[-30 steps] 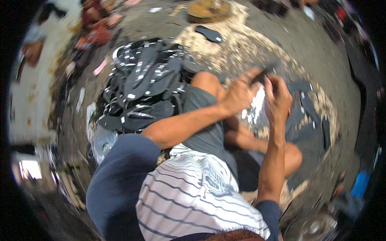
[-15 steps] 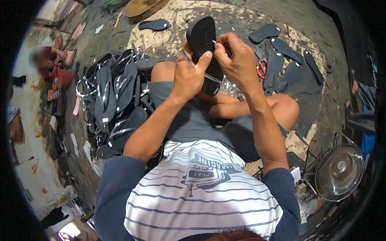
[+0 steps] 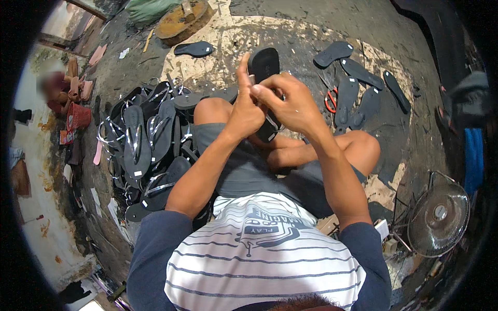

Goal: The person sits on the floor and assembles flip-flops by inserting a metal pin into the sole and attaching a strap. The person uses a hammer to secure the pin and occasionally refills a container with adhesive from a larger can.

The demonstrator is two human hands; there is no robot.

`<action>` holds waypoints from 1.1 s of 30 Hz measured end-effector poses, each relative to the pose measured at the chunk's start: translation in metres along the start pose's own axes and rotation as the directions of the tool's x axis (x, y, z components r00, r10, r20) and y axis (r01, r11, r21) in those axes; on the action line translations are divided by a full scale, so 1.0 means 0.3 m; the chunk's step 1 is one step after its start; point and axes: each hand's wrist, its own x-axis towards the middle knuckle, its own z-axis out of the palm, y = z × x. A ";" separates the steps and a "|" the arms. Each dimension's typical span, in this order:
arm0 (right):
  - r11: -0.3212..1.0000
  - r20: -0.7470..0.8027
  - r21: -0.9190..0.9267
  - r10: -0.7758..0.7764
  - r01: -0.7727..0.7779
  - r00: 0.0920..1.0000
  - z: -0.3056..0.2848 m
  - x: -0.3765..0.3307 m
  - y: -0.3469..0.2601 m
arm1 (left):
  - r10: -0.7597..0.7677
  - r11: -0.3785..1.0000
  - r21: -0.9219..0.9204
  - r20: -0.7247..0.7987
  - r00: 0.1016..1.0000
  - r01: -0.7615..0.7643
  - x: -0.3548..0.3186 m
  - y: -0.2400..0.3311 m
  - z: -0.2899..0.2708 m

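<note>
The held sandal (image 3: pixel 263 59) is black, with a silvery strap end (image 3: pixel 252 79); the piled sandals (image 3: pixel 132 153) are black too, their straps (image 3: pixel 163 187) metallic silver; the loose soles (image 3: pixel 346 98) are dark grey to black, bearing white labels (image 3: pixel 351 80); the scissors (image 3: pixel 330 101) have red-orange handles; the shirt (image 3: pixel 264 259) is white with thin navy stripes, navy print and navy sleeves (image 3: pixel 155 254); the shorts (image 3: pixel 241 166) are dark grey; the basket (image 3: pixel 79 117) is red; the sack (image 3: pixel 148 10) green; the cloth (image 3: pixel 473 160) bright blue.
</note>
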 end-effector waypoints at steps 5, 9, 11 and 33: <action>0.844 -0.123 0.535 0.127 -0.042 0.984 0.010 -0.025 0.091 | -0.125 0.985 0.158 0.351 0.928 0.073 0.022 0.095 -0.035; 0.985 -0.234 0.174 0.057 -0.015 0.970 -0.021 -0.041 0.051 | -0.317 0.936 -0.066 0.269 0.910 0.345 0.016 0.079 -0.053; 0.990 -0.240 -0.126 -0.092 0.063 0.966 -0.021 -0.056 0.028 | -0.290 0.945 -0.085 0.221 0.931 0.315 0.009 0.081 -0.034; 0.986 -0.314 -0.127 -0.145 0.110 0.938 -0.008 -0.034 0.045 | -0.104 0.989 0.108 0.025 0.994 0.101 0.017 0.037 -0.023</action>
